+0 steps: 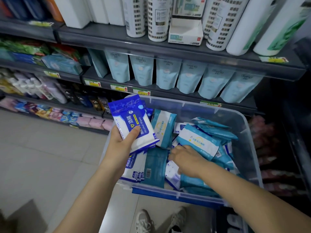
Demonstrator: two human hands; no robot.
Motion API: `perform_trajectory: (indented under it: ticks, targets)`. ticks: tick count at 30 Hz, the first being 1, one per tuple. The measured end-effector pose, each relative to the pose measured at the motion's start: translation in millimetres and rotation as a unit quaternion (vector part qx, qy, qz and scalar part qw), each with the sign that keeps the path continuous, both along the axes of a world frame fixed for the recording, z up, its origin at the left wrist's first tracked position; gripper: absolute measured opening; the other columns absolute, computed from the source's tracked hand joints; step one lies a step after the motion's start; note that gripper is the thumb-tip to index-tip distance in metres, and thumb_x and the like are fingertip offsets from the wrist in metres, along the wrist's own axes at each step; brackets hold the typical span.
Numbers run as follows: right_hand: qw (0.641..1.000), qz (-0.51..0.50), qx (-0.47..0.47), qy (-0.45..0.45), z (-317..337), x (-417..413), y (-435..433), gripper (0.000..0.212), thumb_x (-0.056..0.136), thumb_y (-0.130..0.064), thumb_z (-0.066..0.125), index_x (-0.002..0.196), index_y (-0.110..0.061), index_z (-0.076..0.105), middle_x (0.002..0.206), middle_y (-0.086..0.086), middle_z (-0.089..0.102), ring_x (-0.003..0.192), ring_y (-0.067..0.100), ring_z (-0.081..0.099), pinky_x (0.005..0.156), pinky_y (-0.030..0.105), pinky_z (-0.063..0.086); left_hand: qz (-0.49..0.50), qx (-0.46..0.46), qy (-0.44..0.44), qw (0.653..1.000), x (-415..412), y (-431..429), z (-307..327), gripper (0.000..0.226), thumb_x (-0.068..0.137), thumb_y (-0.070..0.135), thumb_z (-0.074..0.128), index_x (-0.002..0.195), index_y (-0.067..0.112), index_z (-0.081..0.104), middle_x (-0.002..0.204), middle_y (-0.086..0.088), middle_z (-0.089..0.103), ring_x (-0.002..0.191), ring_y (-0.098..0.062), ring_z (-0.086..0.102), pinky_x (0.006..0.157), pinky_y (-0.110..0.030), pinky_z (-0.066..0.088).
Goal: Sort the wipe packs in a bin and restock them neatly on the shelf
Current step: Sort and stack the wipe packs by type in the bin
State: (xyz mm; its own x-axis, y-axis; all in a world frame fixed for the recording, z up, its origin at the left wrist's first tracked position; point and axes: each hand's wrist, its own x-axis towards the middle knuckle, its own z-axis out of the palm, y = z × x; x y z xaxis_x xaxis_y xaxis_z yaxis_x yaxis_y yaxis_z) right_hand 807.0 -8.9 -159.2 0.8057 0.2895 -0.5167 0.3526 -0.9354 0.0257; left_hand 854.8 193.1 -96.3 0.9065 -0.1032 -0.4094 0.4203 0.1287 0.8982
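A clear plastic bin (242, 121) stands on the floor in front of the shelf, filled with several wipe packs. My left hand (121, 140) holds a small stack of blue-and-white alcohol wipe packs (133, 120) above the bin's left edge. My right hand (186, 158) reaches down into the bin, fingers spread among the packs, touching a teal-and-white pack (198, 142). More blue alcohol packs (134, 167) and teal packs (155, 167) lie beneath. I cannot tell whether the right hand grips anything.
The grey shelf (168, 93) behind the bin carries a row of pale blue pouches (190, 78). Above stand white rolls and a white carton (185, 31). Tiled floor (42, 157) spreads to the left. My shoes (144, 221) show below the bin.
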Motion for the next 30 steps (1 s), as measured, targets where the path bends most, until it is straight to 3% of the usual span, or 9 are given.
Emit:
perform_trajectory:
  ticks: [6, 8, 11, 15, 19, 21, 24, 27, 30]
  targets:
    - [1.0, -0.013, 0.007, -0.009, 9, 1, 3, 0.034, 0.084, -0.016, 0.06, 0.119, -0.019, 0.058, 0.117, 0.002, 0.046, 0.114, 0.022, 0.036, 0.092, 0.036, 0.026, -0.018, 0.014, -0.002, 1.0, -2, -1, 1, 0.024, 0.085, 0.032, 0.066, 0.105, 0.031, 0.053, 0.101, 0.002, 0.073, 0.087, -0.022, 0.071, 0.08, -0.044, 0.057]
    - [0.997, -0.055, 0.052, 0.021, 21, 4, -7, 0.037, 0.083, -0.026, 0.066, 0.118, -0.021, 0.059, 0.113, -0.001, 0.045, 0.111, 0.02, 0.037, 0.09, 0.032, 0.027, -0.025, 0.02, -0.009, 0.999, -1, -2, 2, 0.023, 0.086, 0.032, 0.066, 0.105, 0.031, 0.053, 0.1, 0.003, 0.073, 0.086, -0.021, 0.071, 0.078, -0.043, 0.057]
    - [0.974, -0.141, 0.175, 0.017, 44, 2, -25, 0.028, 0.081, -0.017, 0.069, 0.108, -0.015, 0.062, 0.1, -0.002, 0.042, 0.097, 0.018, 0.047, 0.078, 0.03, 0.038, -0.028, 0.011, -0.012, 0.999, 2, -6, 6, 0.028, 0.087, 0.029, 0.065, 0.112, 0.025, 0.052, 0.103, 0.0, 0.072, 0.09, -0.022, 0.071, 0.077, -0.041, 0.057]
    - [0.886, -0.234, 0.379, -0.13, 82, -3, -52, 0.015, 0.073, -0.006, 0.078, 0.082, -0.006, 0.066, 0.086, 0.0, 0.048, 0.072, 0.012, 0.052, 0.069, 0.025, 0.046, -0.044, -0.004, -0.007, 0.999, 5, -14, 8, 0.036, 0.087, 0.026, 0.065, 0.12, 0.023, 0.05, 0.106, 0.0, 0.071, 0.093, -0.023, 0.07, 0.075, -0.038, 0.058]
    - [0.75, -0.287, 0.49, -0.339, 115, -1, -55, 0.013, 0.072, -0.004, 0.076, 0.083, -0.007, 0.07, 0.084, 0.006, 0.054, 0.074, 0.02, 0.056, 0.066, 0.025, 0.047, -0.065, -0.015, 0.002, 0.998, 4, -28, 6, 0.04, 0.086, 0.026, 0.065, 0.124, 0.022, 0.05, 0.112, 0.0, 0.07, 0.098, -0.022, 0.069, 0.088, -0.046, 0.054]
    - [0.723, -0.268, 0.493, -0.403, 125, 1, -47, 0.02, 0.074, 0.002, 0.072, 0.087, -0.012, 0.07, 0.087, 0.001, 0.055, 0.08, 0.015, 0.057, 0.072, 0.02, 0.048, -0.086, -0.016, 0.005, 0.996, 2, -35, 7, 0.036, 0.088, 0.029, 0.061, 0.123, 0.023, 0.05, 0.111, 0.001, 0.07, 0.097, -0.02, 0.069, 0.085, -0.042, 0.055]
    - [0.766, -0.14, 0.433, -0.454, 119, 0, -36, 0.023, 0.072, 0.008, 0.066, 0.092, -0.002, 0.072, 0.097, 0.002, 0.054, 0.087, 0.01, 0.055, 0.08, 0.011, 0.044, -0.123, -0.044, 0.029, 0.991, 0, -42, 11, 0.036, 0.091, 0.042, 0.05, 0.123, 0.024, 0.051, 0.11, 0.003, 0.071, 0.095, -0.017, 0.069, 0.078, -0.036, 0.055]
    - [0.807, -0.092, 0.394, -0.43, 93, -6, -32, 0.022, 0.078, 0.003, 0.061, 0.098, -0.002, 0.07, 0.105, -0.001, 0.049, 0.086, 0.012, 0.058, 0.074, 0.024, 0.052, -0.146, -0.075, 0.038, 0.986, -1, -45, 14, 0.051, 0.083, 0.053, 0.046, 0.124, 0.024, 0.051, 0.111, 0.002, 0.071, 0.098, -0.018, 0.069, 0.078, -0.035, 0.056]
    - [0.828, -0.102, 0.376, -0.403, 79, -12, -33, 0.029, 0.078, 0.002, 0.059, 0.104, -0.005, 0.07, 0.109, -0.003, 0.048, 0.09, 0.008, 0.057, 0.073, 0.024, 0.052, -0.162, -0.071, 0.021, 0.984, -3, -45, 14, 0.057, 0.071, 0.037, 0.063, 0.123, 0.019, 0.05, 0.106, 0.003, 0.073, 0.093, -0.017, 0.071, 0.066, -0.029, 0.057]
